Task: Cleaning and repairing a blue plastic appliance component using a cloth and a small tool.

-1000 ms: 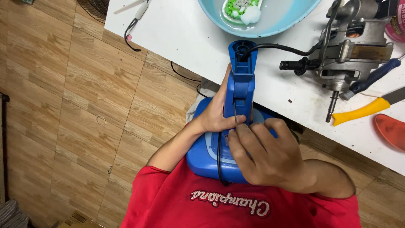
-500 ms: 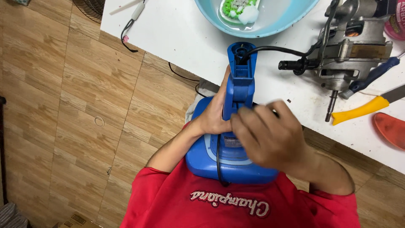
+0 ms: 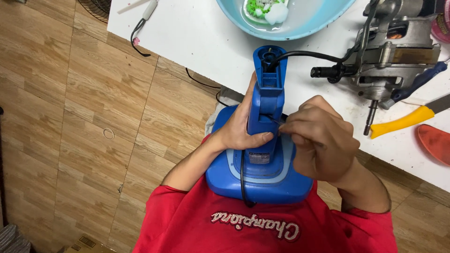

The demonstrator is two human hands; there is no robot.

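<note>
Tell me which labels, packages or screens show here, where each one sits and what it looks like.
Sticker label: on the blue fan base, just below the left hand; small rectangle, pale with dark print.
Cardboard box: on the wooden floor at the bottom edge, left of the red shirt; brown, only a corner shows.
Shirt lettering: across the red shirt's chest; white script.
No screens in view.
</note>
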